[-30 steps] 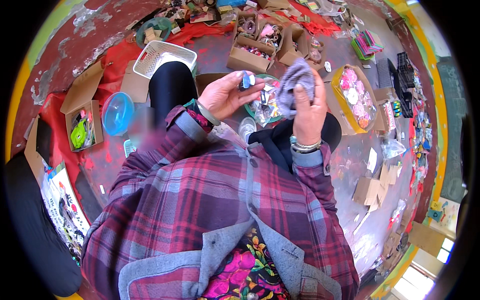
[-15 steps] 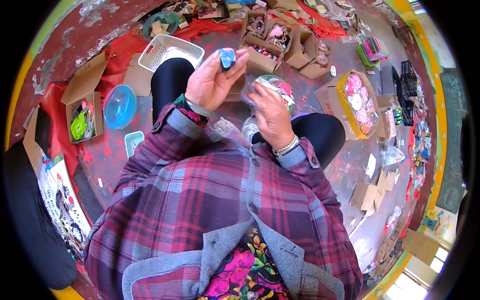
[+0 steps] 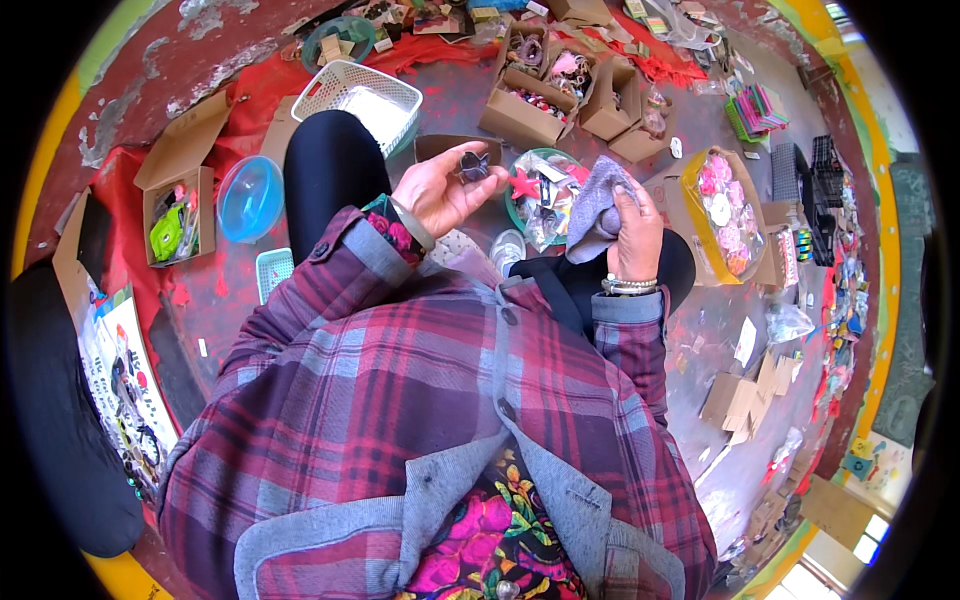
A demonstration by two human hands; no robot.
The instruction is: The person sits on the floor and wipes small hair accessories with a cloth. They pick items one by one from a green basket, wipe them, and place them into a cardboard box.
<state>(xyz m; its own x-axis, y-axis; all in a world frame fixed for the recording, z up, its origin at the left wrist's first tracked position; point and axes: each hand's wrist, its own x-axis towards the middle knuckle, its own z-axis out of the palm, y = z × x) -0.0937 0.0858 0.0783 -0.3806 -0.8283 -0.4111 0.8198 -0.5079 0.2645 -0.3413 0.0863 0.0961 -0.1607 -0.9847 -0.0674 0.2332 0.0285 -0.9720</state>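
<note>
Since half a second ago, the right hand has moved away from the left hand, and the two are now well apart; the grey-purple cloth, blurred before, shows clearly; the left hand has come lower, and the small dark piece in it, which showed a blue face, now shows a blackish one.

Head view: large dark characters stand on the white sheet at far left, partly covered by small items; marks on the dark green board at far right are too faint to make out; whether the small dark piece bears print cannot be told; it is blackish with an uneven, lobed outline.

Left palm faces up, thumb and fingers partly curled, with the small dark piece held between them near the fingertips; the right thumb and fingers are closed on the cloth's right side, its soft, creased folds spreading leftward from the grip.

Between the hands sits a green basin of clear-wrapped packets, a red star-shaped thing at its left; a cardboard box of pink flowers, edged in yellow tape, lies right of the cloth.
</note>
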